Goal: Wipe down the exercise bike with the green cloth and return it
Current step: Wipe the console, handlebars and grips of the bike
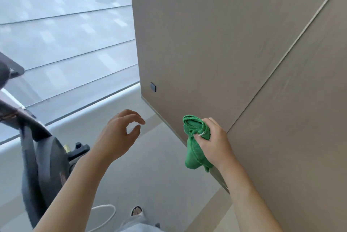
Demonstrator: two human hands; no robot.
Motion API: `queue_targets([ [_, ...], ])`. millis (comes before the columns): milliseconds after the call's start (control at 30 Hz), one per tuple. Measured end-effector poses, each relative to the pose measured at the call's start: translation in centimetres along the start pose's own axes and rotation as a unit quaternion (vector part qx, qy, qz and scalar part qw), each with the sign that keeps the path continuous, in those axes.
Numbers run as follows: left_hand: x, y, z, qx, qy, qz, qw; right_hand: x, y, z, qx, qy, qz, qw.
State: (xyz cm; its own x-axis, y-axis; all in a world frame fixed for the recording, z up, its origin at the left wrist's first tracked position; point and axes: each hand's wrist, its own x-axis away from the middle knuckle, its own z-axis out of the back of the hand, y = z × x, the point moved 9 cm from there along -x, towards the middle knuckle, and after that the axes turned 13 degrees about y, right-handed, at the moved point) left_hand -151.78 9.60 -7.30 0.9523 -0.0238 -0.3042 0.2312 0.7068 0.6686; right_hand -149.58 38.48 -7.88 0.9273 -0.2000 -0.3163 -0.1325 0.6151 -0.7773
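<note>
Seemingly between steps: lower left, dark matte exercise bike [43, 158], curved plastic housing, untouched now; I can't tell whether it's wiped. Centre, left hand [120, 134] empty, fingers curled apart. Right of centre, right hand [214, 145] clamps bunched green terry cloth [195, 143]. Return pending.

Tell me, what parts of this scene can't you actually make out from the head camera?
- Exercise bike: cut off by the left edge and motion-blurred; seat, handlebars and any display cannot be told apart.
- Green cloth: bunched in the right hand, so its full shape is hidden.
- Small dark plate on the wall panel: too small to identify.
- White cable on the floor: its ends are hidden behind the left forearm.
- Left hand: empty, fingers curled.
</note>
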Motion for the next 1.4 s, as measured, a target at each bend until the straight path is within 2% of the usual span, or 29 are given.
queue_targets([
  [167, -5.5, -4.7, 4.5, 0.010, 0.043, 0.023, 0.999, -6.5, -3.7, -6.4, -0.011, -0.015, 0.011, 1.000],
  [367, -8.8, -12.5, 10.5, -0.006, 0.107, 0.080, 0.991, -12.1, -9.8, -16.4, -0.026, -0.082, 0.066, 0.994],
  [600, -10.0, -17.8, 15.7, -0.041, 0.174, 0.125, 0.976, -16.9, -15.7, -26.7, -0.054, -0.175, 0.141, 0.973],
  [700, -10.5, -19.5, 18.2, -0.063, 0.226, 0.149, 0.961, -18.9, -18.0, -31.0, -0.068, -0.218, 0.166, 0.960],
  [967, -11.6, -21.1, 22.6, -0.141, 0.324, 0.205, 0.913, -23.9, -25.9, -40.9, -0.129, -0.345, 0.252, 0.895],
  [1133, -10.3, -21.1, 23.3, -0.185, 0.375, 0.269, 0.868, -24.9, -30.6, -45.2, -0.179, -0.408, 0.293, 0.846],
  [1267, -8.2, -20.7, 23.3, -0.196, 0.398, 0.314, 0.839, -25.0, -35.5, -46.8, -0.238, -0.419, 0.325, 0.814],
  [1400, -6.6, -20.7, 24.7, -0.232, 0.405, 0.339, 0.817, -24.7, -41.3, -46.8, -0.292, -0.392, 0.366, 0.792],
])
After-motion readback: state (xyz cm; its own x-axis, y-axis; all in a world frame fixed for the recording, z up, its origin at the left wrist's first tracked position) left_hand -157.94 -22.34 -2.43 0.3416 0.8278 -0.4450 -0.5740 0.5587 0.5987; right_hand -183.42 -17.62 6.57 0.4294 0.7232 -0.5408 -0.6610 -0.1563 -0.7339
